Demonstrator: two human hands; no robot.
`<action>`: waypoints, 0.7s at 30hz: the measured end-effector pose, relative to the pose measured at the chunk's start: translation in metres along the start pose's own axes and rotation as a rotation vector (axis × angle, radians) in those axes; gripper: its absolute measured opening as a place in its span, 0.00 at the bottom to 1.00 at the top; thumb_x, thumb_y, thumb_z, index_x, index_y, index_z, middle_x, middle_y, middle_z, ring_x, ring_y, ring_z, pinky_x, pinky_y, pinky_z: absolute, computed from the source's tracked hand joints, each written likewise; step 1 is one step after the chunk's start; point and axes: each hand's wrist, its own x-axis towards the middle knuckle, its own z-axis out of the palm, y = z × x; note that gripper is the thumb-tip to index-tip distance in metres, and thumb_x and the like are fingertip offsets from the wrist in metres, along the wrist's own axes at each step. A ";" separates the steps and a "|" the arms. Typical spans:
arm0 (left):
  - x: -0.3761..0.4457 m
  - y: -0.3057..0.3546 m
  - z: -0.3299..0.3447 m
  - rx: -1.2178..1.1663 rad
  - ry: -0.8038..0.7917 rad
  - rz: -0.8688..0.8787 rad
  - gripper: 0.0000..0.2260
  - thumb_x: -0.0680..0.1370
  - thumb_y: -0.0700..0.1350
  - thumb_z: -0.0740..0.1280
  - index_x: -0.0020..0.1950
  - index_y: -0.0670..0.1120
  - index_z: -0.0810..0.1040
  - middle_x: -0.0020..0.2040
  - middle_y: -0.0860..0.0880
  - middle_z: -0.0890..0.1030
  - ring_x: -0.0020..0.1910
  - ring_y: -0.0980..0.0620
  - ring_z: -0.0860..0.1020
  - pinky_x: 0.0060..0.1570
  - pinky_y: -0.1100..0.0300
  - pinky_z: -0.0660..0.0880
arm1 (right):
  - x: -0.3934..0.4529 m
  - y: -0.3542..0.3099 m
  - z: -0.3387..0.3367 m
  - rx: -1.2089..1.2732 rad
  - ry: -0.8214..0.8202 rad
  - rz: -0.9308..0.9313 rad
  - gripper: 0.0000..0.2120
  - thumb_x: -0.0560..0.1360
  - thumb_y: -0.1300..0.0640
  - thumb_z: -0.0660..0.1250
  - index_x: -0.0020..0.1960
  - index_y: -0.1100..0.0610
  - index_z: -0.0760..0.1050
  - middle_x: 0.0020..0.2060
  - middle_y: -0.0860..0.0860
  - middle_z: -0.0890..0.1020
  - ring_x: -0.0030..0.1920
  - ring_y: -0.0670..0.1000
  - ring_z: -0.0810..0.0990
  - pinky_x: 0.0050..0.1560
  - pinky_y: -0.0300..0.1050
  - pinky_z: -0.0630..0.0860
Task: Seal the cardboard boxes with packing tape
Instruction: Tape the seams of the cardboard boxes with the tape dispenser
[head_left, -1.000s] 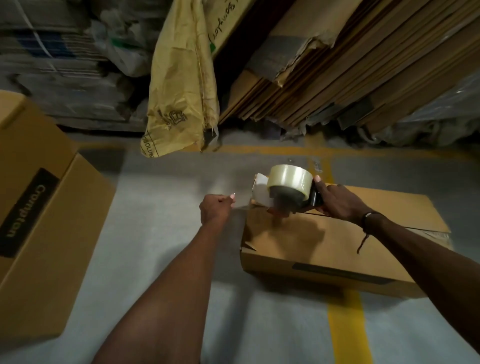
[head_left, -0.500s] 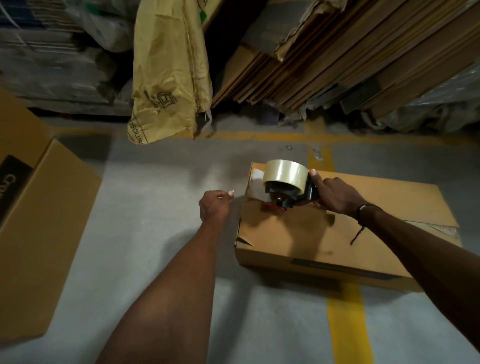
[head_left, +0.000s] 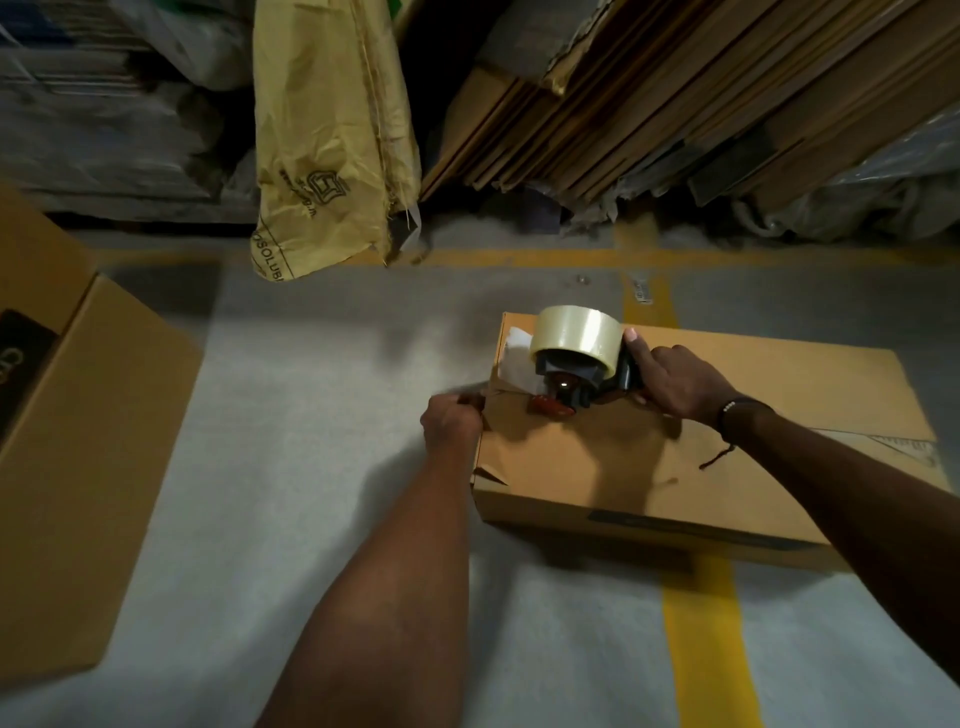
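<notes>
- Head view looks down on a flat cardboard box (head_left: 727, 441) lying on the grey floor (head_left: 311, 467), partly across a yellow floor line (head_left: 701, 649).
- A tape dispenser (head_left: 576, 364) with a roll of clear tape sits on the box top near its left end, its red front edge touching the cardboard beside the seam.
- The right hand (head_left: 675, 384) is wrapped round the dispenser's handle, a dark cord bracelet on the wrist.
- The left hand (head_left: 451, 423) has its fingers curled at the box's left edge; half a second ago it hovered just off that edge, and now it touches it. It seems to pinch the loose tape end there (blurred, so I cannot tell for sure).
- The dispenser has come lower against the box top than a second ago, when it was held tilted above it.
- A second, larger cardboard box (head_left: 93, 467) stands at the left, well apart; it has slid further toward the frame edge as the camera shifted.
- Behind lie a yellow sack (head_left: 332, 145) and leaning flattened cartons (head_left: 701, 104).
</notes>
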 end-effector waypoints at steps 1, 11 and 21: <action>-0.001 -0.002 0.000 0.025 0.010 -0.006 0.14 0.81 0.47 0.71 0.65 0.45 0.83 0.61 0.42 0.83 0.57 0.41 0.81 0.55 0.53 0.77 | 0.000 0.001 0.001 -0.004 -0.003 -0.015 0.43 0.77 0.27 0.33 0.33 0.55 0.75 0.26 0.52 0.78 0.34 0.57 0.78 0.44 0.50 0.73; -0.023 0.023 0.002 0.089 0.205 0.227 0.13 0.86 0.43 0.61 0.55 0.41 0.84 0.52 0.42 0.84 0.47 0.46 0.79 0.45 0.58 0.70 | 0.001 0.002 0.003 -0.015 0.002 -0.005 0.43 0.82 0.31 0.35 0.35 0.58 0.77 0.30 0.56 0.80 0.34 0.57 0.79 0.49 0.54 0.77; -0.058 0.004 0.030 0.228 0.154 0.384 0.15 0.86 0.53 0.59 0.52 0.44 0.79 0.47 0.40 0.83 0.47 0.38 0.82 0.44 0.50 0.78 | -0.012 -0.012 -0.009 0.008 0.013 0.034 0.27 0.86 0.40 0.41 0.42 0.48 0.73 0.35 0.56 0.78 0.41 0.60 0.77 0.49 0.55 0.76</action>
